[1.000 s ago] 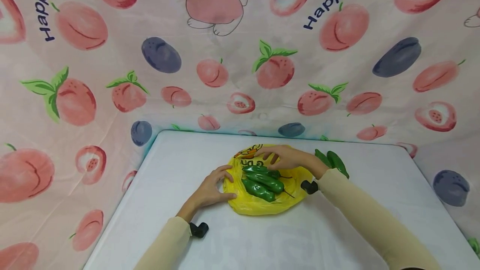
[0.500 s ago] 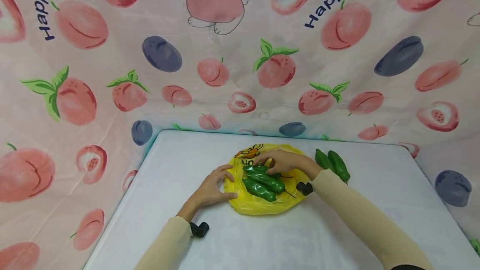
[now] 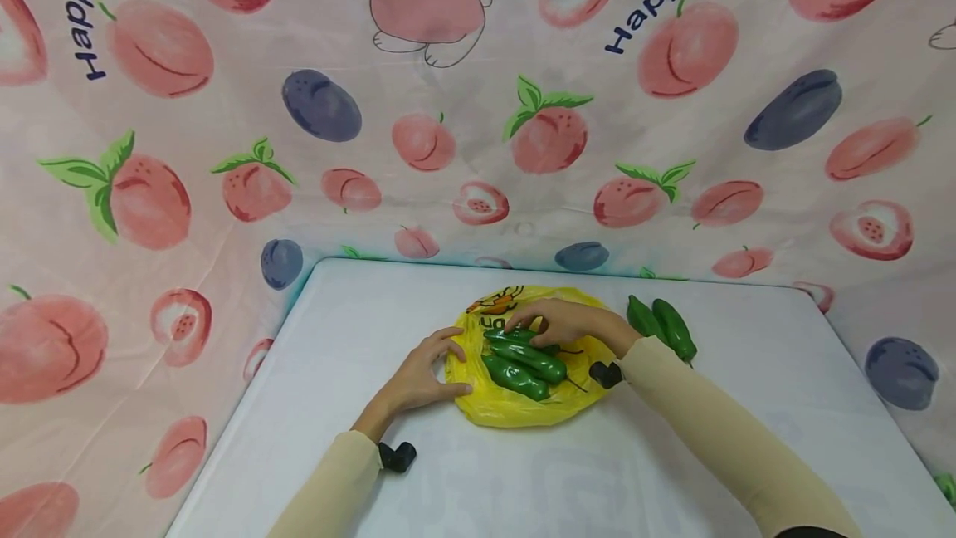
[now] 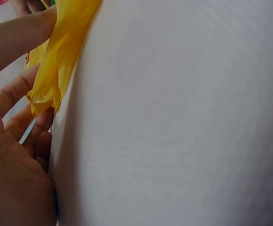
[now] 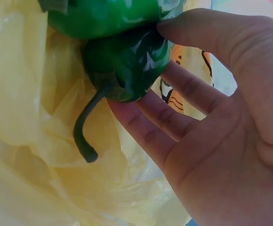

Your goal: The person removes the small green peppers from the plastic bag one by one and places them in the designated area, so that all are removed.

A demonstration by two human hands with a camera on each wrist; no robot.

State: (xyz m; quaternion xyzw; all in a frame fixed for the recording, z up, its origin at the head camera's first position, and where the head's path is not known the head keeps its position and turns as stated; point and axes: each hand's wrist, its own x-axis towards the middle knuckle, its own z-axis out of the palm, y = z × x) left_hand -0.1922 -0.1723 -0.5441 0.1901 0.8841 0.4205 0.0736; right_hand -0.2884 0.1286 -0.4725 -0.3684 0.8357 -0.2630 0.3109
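A yellow plastic bag (image 3: 508, 415) with printed dark lettering lies on the white table, its mouth spread around several glossy green peppers (image 3: 515, 379). My left hand (image 3: 418, 376) holds the bag's left end, thumb toward the near side and fingers toward the far side. In the left wrist view, the yellow film (image 4: 63, 52) lies between that thumb and the fingers. My right hand (image 3: 558, 320) reaches over the bag from the right. Thumb and fingers grip a dark green pepper (image 5: 129, 63) with a curved stem; another pepper (image 5: 103, 16) lies against it.
Two more green peppers (image 3: 675, 330) lie on the white table (image 3: 358, 305) to the right of the bag, beyond my right forearm. Fruit-printed cloth (image 3: 448, 98) rises behind the table and at its sides.
My right hand has moved down and slightly left onto the far pepper in the bag, then stayed there. The left hand and the bag have hardly moved.
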